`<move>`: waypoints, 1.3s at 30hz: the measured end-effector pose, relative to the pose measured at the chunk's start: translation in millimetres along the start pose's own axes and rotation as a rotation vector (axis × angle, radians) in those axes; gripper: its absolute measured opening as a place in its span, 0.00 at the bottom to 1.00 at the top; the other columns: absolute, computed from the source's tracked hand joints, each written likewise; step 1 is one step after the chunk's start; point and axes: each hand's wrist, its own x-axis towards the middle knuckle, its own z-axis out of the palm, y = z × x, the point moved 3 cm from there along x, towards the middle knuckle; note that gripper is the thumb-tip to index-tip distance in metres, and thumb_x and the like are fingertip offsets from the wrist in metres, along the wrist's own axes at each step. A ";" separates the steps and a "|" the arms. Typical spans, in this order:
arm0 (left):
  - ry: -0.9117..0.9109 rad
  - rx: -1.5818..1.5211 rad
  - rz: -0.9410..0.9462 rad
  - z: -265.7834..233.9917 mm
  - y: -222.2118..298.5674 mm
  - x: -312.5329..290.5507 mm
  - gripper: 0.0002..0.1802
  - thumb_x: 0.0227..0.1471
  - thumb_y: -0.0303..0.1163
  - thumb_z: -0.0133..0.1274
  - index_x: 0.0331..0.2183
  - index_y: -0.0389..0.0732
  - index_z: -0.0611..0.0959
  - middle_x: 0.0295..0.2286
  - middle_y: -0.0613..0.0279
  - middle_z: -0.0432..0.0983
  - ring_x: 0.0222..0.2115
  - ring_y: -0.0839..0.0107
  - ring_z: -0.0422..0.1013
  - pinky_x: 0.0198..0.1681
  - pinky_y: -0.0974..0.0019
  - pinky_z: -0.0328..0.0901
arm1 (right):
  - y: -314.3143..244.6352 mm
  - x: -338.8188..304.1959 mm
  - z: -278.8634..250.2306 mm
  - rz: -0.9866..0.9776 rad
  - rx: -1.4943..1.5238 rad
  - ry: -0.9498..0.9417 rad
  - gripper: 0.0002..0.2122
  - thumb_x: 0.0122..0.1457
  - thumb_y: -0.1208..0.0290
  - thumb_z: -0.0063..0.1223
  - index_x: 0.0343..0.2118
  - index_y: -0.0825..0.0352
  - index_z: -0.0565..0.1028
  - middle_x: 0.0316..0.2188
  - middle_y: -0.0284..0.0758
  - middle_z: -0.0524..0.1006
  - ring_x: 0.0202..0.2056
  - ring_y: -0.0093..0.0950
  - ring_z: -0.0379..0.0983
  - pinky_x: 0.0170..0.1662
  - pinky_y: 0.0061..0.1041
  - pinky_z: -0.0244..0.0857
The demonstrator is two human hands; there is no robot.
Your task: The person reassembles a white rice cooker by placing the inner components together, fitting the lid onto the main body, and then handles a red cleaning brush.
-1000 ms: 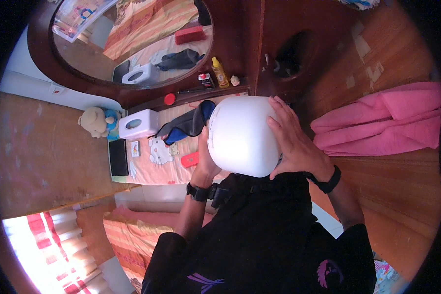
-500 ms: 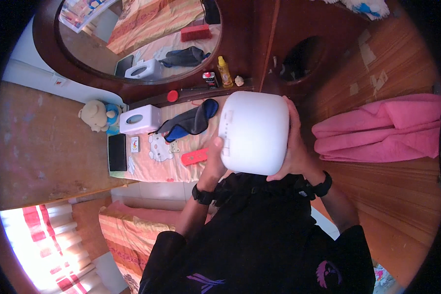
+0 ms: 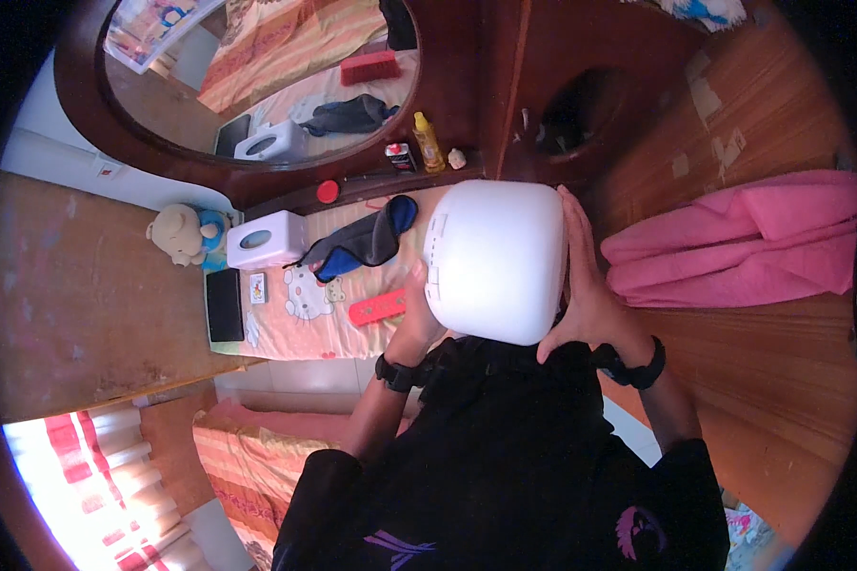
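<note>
One white rounded case, smooth-shelled, small slots along its left side; held up between both hands in front of the torso, appearing over the right end of the surface. Left hand: curved against the case's left side, thumb showing, remaining fingers largely hidden. Right hand: spread wide along the case's right side, thumb lowered toward its near corner. Surface cover: peach, printed with cartoon figures. At the surface's left edge, toward the near corner: one black flat rectangular panel; just beside it, one small white box. At the far left corner: one white tissue box with oval opening, and one plush toy in blue. Mid-surface: one grey-and-blue cloth item, folded. Toward the near edge, beside the left hand: one red oblong case. Along the far edge: one red round lid, one small dark container, one yellow bottle, one small pale figurine.
</note>
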 end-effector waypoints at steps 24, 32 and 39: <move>-0.220 0.716 0.625 13.8 25.7 9.2 0.59 0.35 0.73 0.42 0.57 0.36 0.52 0.56 0.47 0.44 0.57 0.57 0.44 0.56 0.57 0.45 | 8.7 -0.4 15.2 0.567 1.123 -0.104 0.49 0.42 0.33 0.44 0.59 0.66 0.43 0.57 0.41 0.52 0.58 0.34 0.51 0.56 0.37 0.51; -0.108 -0.107 0.054 -13.6 -1.2 4.9 0.33 0.56 0.51 0.30 0.52 0.32 0.61 0.46 0.48 0.66 0.43 0.62 0.69 0.44 0.63 0.66 | -14.2 11.8 -0.4 -0.150 -0.130 -0.045 0.65 0.21 0.36 0.63 0.59 0.63 0.35 0.60 0.49 0.37 0.60 0.47 0.36 0.59 0.44 0.38; -0.119 0.035 -0.002 -1.9 6.3 0.4 0.40 0.52 0.55 0.36 0.55 0.33 0.56 0.50 0.48 0.61 0.48 0.63 0.63 0.49 0.65 0.60 | -3.9 5.4 9.9 -0.275 -0.222 -0.115 0.64 0.15 0.52 0.73 0.59 0.57 0.39 0.58 0.49 0.42 0.59 0.49 0.40 0.59 0.44 0.40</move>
